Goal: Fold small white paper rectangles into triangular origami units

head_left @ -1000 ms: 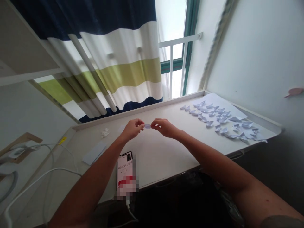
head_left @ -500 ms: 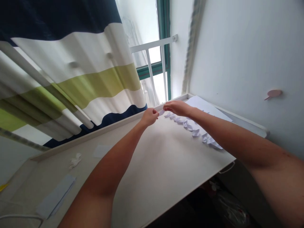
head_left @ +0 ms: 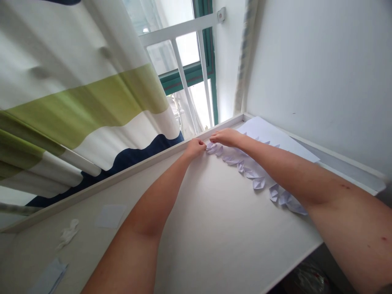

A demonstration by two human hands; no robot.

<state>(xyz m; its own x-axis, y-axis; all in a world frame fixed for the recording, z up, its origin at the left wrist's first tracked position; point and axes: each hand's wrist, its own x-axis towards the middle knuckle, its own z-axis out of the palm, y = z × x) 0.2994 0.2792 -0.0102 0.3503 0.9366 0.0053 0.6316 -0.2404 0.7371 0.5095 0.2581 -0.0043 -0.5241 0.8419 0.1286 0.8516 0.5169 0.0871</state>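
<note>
At the far end of a row of small white folded paper boats (head_left: 259, 183), a paper boat (head_left: 210, 148) sits low at the tabletop between my two hands. My left hand (head_left: 196, 148) is closed, its fingertips pinching the boat's left end. From the right, my right hand (head_left: 226, 137) reaches over with bent fingers closed at the top of the same boat. The exact grip of its fingertips is partly hidden. My right forearm covers part of the boats behind it.
A large white paper sheet (head_left: 284, 141) lies in the back right corner by the wall. On the left of the white table (head_left: 196, 228) are a small paper square (head_left: 110, 215), a crumpled tissue (head_left: 70, 232) and folded papers (head_left: 50, 277). A raised edge, striped curtain (head_left: 92, 102) and white railing (head_left: 180, 32) border the back.
The paper boat has come down to the tabletop at the row's far end, with both hands still at it. The view has tilted down and closer to the table.
</note>
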